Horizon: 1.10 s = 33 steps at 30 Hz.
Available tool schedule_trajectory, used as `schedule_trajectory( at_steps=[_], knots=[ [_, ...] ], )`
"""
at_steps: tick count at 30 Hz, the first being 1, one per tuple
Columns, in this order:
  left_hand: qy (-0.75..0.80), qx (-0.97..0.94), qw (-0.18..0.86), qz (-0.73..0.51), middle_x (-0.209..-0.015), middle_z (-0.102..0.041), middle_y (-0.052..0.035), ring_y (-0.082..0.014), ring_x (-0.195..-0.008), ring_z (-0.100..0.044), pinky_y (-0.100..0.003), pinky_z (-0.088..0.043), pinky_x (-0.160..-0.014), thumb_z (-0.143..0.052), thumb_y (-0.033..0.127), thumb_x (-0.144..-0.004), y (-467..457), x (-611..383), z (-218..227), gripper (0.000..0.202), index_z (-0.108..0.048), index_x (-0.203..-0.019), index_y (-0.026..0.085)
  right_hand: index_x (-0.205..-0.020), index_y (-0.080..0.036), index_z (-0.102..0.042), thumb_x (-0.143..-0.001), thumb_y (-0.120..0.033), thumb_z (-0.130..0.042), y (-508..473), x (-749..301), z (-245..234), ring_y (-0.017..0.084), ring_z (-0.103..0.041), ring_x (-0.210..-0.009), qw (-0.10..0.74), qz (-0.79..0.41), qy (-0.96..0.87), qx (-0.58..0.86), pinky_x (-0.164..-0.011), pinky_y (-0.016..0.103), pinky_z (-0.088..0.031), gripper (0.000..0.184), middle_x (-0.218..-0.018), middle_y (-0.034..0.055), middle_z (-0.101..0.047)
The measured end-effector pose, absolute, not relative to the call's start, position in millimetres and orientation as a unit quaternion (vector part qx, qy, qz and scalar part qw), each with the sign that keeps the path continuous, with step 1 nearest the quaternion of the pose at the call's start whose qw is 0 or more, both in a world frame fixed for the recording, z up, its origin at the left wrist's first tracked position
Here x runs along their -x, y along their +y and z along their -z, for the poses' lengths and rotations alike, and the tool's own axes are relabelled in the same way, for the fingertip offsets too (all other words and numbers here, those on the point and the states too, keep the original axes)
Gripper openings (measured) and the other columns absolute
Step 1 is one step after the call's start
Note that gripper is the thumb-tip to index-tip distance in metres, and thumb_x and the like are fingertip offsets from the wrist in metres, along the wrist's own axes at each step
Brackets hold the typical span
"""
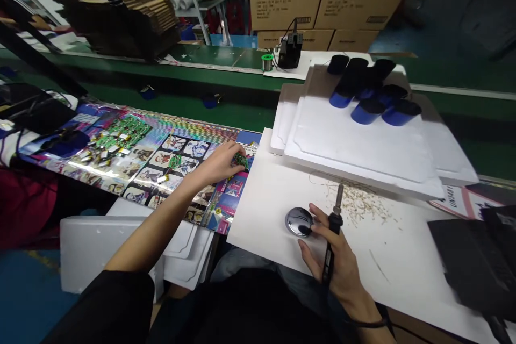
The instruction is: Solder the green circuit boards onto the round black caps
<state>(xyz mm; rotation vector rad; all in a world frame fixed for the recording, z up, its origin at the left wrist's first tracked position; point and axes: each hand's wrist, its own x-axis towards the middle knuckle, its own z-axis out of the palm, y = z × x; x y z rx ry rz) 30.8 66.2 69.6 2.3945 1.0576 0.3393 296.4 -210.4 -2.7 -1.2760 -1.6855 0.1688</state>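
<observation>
In the head view, the left hand (222, 163) keeps its fingers narrow around a green board (241, 160), at the right end of the printed sheet (139, 169); I cannot tell if the board is lifted. The right hand (336, 258) holds the iron (329, 260), its tip toward twelve o'clock. Its thumb and forefinger are spread near the shiny disc (297, 221), which lies at ten o'clock from this hand, on the white board (266, 204). From the disc, clippings (366, 204) lie between two and three o'clock, foam trays (330, 145) at one.
</observation>
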Motion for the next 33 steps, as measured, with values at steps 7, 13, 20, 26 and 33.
schedule_trajectory(
  at_steps=[7,13,20,26,33],
  knots=[
    [0.343,-0.684,0.531,-0.364,-0.101,-0.067,-0.0031,-0.0174,-0.093,-0.068,-0.029,-0.056,-0.081,-0.083,0.033,-0.083,25.6,-60.4,-88.1,0.032,-0.063,-0.105,0.021,-0.135,-0.018,-0.053,-0.083,0.003,-0.079,-198.3,-287.5,-18.7,0.033,-0.072,-0.128,0.587,-0.030,-0.630,0.507,-0.103,0.052,-0.065,0.062,-0.139,0.0211,-0.069],
    [0.282,-0.567,0.676,-0.377,-0.093,-0.066,-0.0008,-0.0147,-0.085,-0.073,-0.027,-0.060,-0.079,-0.088,0.034,-0.084,-42.7,-117.7,-73.7,0.032,-0.062,-0.094,0.018,-0.139,-0.024,-0.051,-0.084,-0.002,-0.085,-167.0,-271.2,-40.1,0.029,-0.070,-0.131,0.615,-0.016,-0.616,0.491,-0.100,0.046,-0.067,0.068,-0.141,0.0172,-0.067],
    [0.299,-0.523,0.667,-0.438,-0.092,-0.061,0.0009,-0.0111,-0.084,-0.068,-0.022,-0.059,-0.076,-0.093,0.037,-0.079,-81.5,-143.9,-63.2,0.041,-0.057,-0.089,0.019,-0.137,-0.029,-0.049,-0.089,-0.007,-0.082,-168.1,-276.3,-42.8,0.028,-0.072,-0.127,0.607,-0.013,-0.616,0.502,-0.100,0.048,-0.068,0.063,-0.136,0.0140,-0.069],
    [0.281,-0.546,0.681,-0.399,-0.093,-0.061,-0.0001,-0.0120,-0.085,-0.068,-0.022,-0.060,-0.071,-0.091,0.044,-0.083,-94.6,-150.9,-67.9,0.043,-0.056,-0.091,0.021,-0.133,-0.030,-0.049,-0.088,-0.008,-0.080,-180.0,-290.7,-49.5,0.031,-0.071,-0.129,0.574,-0.028,-0.638,0.513,-0.098,0.052,-0.067,0.058,-0.142,0.0159,-0.067],
    [0.218,-0.658,0.618,-0.372,-0.114,-0.065,-0.0059,-0.0188,-0.108,-0.072,-0.034,-0.063,-0.099,-0.076,0.033,-0.100,-79.3,-128.1,-73.4,0.022,-0.063,-0.113,0.022,-0.130,-0.027,-0.049,-0.084,-0.006,-0.079,-193.0,-304.2,-51.4,0.030,-0.073,-0.124,0.591,-0.021,-0.640,0.491,-0.087,0.045,-0.069,0.059,-0.140,0.0174,-0.068]
  ],
)
